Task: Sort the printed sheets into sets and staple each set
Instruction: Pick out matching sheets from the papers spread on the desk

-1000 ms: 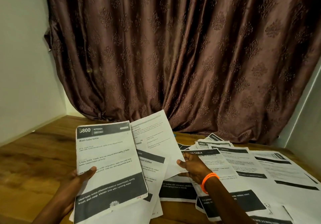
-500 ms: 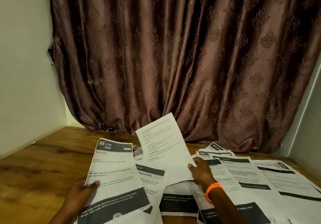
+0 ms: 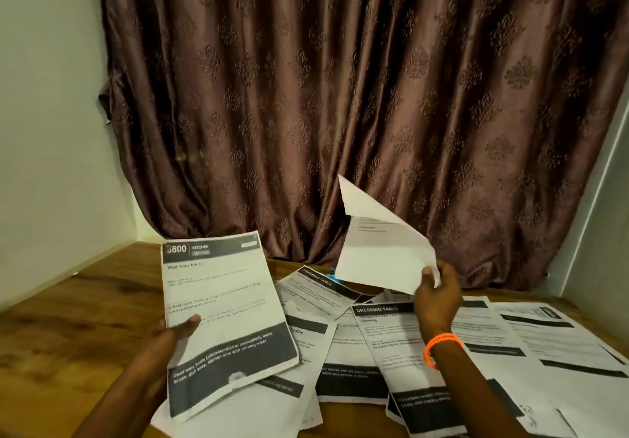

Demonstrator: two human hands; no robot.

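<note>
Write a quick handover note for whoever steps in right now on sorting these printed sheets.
Left hand grips the "Wash baby bottle" sheet, raised off the table.
Right hand pinches a curled sheet held up above the pile.
Loose sheets, some headed "Dressing Table", lie overlapping on the table.
Done: no stapled set visible.
Left: group sheets, staple each set; no stapler in view.

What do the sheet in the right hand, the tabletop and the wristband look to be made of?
Sheet: thin matte printer paper; it curls and bends where held.
Tabletop: wood or wood-look laminate with a slight sheen; grain shows, which one is unclear.
Wristband: orange, probably rubber or silicone; too blurred to be sure.
</note>
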